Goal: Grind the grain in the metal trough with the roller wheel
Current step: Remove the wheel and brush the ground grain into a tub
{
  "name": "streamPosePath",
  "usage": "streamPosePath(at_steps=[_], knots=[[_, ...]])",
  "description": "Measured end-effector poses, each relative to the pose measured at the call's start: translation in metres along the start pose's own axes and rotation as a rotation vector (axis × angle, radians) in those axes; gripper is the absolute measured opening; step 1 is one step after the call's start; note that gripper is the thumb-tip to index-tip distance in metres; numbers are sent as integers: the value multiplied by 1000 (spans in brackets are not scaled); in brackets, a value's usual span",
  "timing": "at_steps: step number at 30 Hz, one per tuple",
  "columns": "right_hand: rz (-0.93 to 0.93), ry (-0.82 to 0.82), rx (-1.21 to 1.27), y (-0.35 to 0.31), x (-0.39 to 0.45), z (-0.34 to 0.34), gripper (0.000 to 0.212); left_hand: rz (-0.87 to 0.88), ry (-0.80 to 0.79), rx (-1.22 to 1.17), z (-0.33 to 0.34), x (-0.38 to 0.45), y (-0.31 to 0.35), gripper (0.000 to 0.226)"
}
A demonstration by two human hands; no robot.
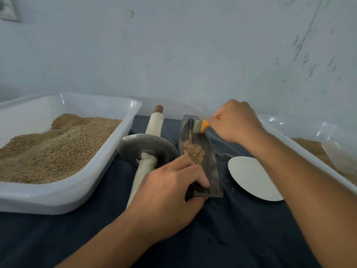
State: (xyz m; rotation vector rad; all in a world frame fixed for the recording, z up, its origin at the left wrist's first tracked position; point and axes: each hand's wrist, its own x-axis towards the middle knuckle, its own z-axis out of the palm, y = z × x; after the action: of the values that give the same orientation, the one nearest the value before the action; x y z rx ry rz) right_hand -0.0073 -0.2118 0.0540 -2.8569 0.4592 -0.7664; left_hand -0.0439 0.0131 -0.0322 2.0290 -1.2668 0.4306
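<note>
A bench (222, 238) draped in dark blue cloth stands against a pale wall. Two white plastic tubs rest on it: the left tub (81, 190), holding a heaped mass of grain, at the bench's left edge, and the right tub (301, 146), only partly in view, at the right edge. Between them lie one roller wheel (147, 149), one metal trough (209, 167) and one white oval plate (251, 178).

The roller wheel is a single metal disc on a cloth-wrapped axle; its long axis runs from the near side of the bench toward the wall, leaning slightly right, and it lies just left of the trough, untouched.

The trough is narrow and boat-shaped, its long axis also running near-to-far, its far tip pointing at the wall. One small pile of ground grain (193, 152) sits at mid-length.

The left hand (166, 198) grips the trough's near end, fingers (203, 180) curled over its left rim. The right hand (235, 120) is clenched around an orange-collared brush (201, 125), bristles at the trough's far end.
</note>
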Motion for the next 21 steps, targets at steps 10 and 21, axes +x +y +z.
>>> streamPosePath(at_steps=[10,21], knots=[[-61,-167,-58,-3,-8,-1,42,2,15,10,-3,-3,0,19],[-78,-219,-79,-10,-1,3,34,-4,11,6,-6,-4,1,26]])
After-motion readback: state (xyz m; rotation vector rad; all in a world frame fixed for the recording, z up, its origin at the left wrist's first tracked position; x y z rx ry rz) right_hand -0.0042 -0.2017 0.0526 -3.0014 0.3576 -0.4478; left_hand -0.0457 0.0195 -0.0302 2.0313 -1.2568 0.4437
